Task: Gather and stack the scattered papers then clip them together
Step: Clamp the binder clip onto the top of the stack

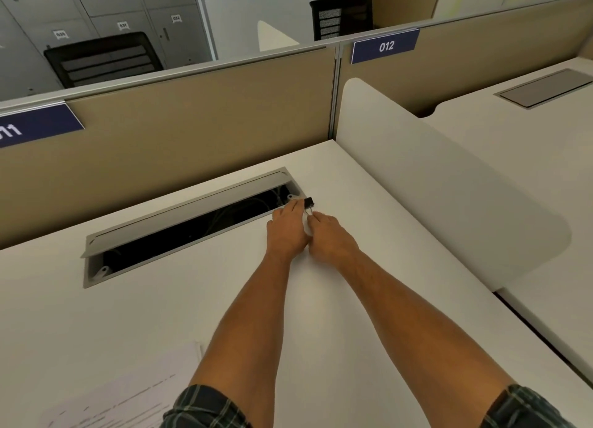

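Both hands meet at a binder clip by the cable tray

Papers (pixel 128 392) lie nearest at 7 o'clock on the desk (pixel 369 299), well behind the hands; left hand (pixel 286 231) and right hand (pixel 330 235) touch, fingers pinching the black binder clip (pixel 308 202) at 12 o'clock beside the open cable tray (pixel 189 222).

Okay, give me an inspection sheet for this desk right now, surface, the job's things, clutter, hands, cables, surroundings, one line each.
Surface: white desk, with an open cable tray set into it.
Job's things: papers lying at the near left edge; black binder clip by the tray's right end.
Clutter: nothing seen.
Hands: left hand and right hand both at the binder clip; the right pinches its wire handle, the left touches its black body.
Cables: grey cables lie inside the tray.
Surroundings: tan partition with signs 011 and 012, white side divider, neighbouring desk, black chairs, numbered lockers.
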{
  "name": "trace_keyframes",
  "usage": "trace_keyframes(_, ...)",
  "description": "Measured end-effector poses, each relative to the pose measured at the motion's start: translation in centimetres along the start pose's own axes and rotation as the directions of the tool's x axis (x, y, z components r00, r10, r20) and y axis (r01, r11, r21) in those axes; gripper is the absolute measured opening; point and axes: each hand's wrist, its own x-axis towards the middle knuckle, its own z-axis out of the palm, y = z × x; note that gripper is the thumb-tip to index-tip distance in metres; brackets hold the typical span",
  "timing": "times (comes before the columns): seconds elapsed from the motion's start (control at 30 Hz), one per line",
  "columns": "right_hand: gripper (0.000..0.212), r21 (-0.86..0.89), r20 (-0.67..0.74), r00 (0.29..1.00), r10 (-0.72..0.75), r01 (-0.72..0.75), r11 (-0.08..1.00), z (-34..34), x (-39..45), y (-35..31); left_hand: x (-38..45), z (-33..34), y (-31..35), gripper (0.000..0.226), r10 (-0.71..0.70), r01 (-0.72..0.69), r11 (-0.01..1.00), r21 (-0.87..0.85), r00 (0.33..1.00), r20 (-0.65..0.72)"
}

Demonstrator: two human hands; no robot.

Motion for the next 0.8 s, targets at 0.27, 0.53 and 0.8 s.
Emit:
trace_keyframes(0.27,0.025,0.104,-0.121,0.986,0.112,-0.099,0.990,0.6,-2.6,-2.0,-2.0,-1.5,0.5,0.050,-0.158,0.139,0.940,-0.312,0.987,-0.034)
trace_keyframes(0.53,0.016,0.208,-0.181,0.947,0.267,-0.229,0.951,2.2,-7.5,-4.9,-8.4,-2.1,-1.1,0.030,-0.293,0.243,0.802,-0.545,0.956,-0.005)
trace_keyframes(0.8,0.010,0.407,-0.132,0.953,0.273,-0.199,0.892,2.6,-13.1,-8.9,-16.8,-4.7,-4.6,0.023,-0.389,0.274,0.645,-0.713,0.921,0.002)
